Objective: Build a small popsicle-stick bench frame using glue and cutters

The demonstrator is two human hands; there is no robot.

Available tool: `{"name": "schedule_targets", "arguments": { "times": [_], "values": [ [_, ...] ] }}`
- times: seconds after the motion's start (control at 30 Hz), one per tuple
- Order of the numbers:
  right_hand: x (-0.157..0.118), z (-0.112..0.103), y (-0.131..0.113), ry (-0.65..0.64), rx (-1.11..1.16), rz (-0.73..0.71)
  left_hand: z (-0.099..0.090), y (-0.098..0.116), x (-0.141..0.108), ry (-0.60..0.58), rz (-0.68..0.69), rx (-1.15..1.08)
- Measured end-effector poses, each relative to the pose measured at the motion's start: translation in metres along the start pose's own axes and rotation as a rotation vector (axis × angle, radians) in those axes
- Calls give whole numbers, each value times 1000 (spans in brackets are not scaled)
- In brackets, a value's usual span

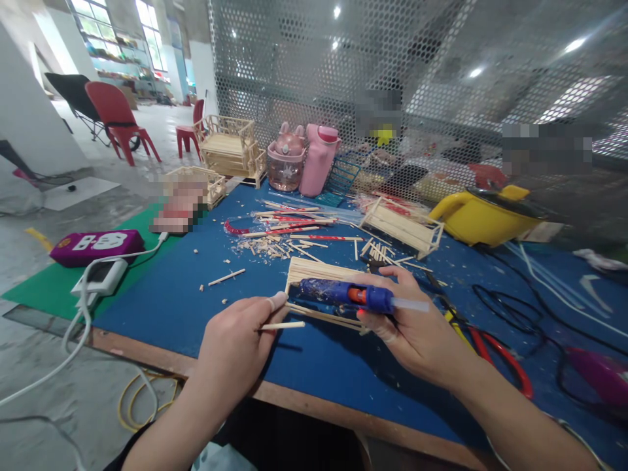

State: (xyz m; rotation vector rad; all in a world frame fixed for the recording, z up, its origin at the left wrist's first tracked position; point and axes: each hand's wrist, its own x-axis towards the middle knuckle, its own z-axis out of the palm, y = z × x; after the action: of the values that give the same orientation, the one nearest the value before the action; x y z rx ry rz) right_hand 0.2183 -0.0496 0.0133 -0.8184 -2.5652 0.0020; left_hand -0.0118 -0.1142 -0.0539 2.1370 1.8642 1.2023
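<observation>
My right hand (400, 317) is wrapped round a blue hot glue gun (321, 291), with a clear glue stick (412, 305) poking out of its back end. The gun's nozzle points left, close to the left end of a small frame of wooden sticks (318, 269). My left hand (248, 324) is closed, its thumb and finger at the near left corner of that frame. A short wooden stick (284, 325) also juts out from under the left fingers. How firmly the left hand grips the frame is partly hidden.
Loose sticks (304, 219) and cut scraps (267, 247) lie beyond the frame. Finished stick models (228, 147), pink bottles (318, 160) and a yellow pot (481, 216) stand farther back. Red-handled pliers (510, 360) and black cables lie at right; a purple power strip (98, 247) is at left.
</observation>
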Motion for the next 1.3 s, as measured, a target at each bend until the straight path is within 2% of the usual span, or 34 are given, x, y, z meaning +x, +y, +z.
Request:
{"name": "schedule_targets", "arguments": {
  "times": [0.07,0.2,0.3,0.4,0.53,0.7,0.77,0.83,0.9,0.93,1.0,1.07,1.13,1.3],
  "values": [
    [-3,-2,7,67,1,51,0,-1,0,0,3,-2],
    [-9,-11,53,390,-117,280,2,-4,-1,-11,27,13],
    [-11,-22,99,334,-301,455,2,-6,-1,5,58,22],
    [-10,-33,132,180,-524,593,-2,-5,-2,6,73,-19],
    [0,-32,154,22,-700,641,-11,-1,-4,30,70,-151],
    [22,-29,173,-118,-623,737,-9,-2,-3,113,35,-89],
    [25,-32,166,-109,-604,775,-7,-4,-1,156,87,-19],
    [21,-35,141,19,-632,775,-6,-3,3,168,169,10],
    [11,-35,102,214,-589,587,-5,3,9,154,245,3],
    [4,-34,79,248,-498,443,-5,7,13,141,285,0],
    [-10,-29,38,183,-283,116,-4,17,21,115,367,13],
    [-22,-21,10,148,-167,-5,-1,26,30,87,455,52],
    [-30,-14,0,161,-116,-17,4,33,36,58,530,90],
    [-33,-6,8,149,-89,63,13,38,41,51,600,121]
  ]
}}
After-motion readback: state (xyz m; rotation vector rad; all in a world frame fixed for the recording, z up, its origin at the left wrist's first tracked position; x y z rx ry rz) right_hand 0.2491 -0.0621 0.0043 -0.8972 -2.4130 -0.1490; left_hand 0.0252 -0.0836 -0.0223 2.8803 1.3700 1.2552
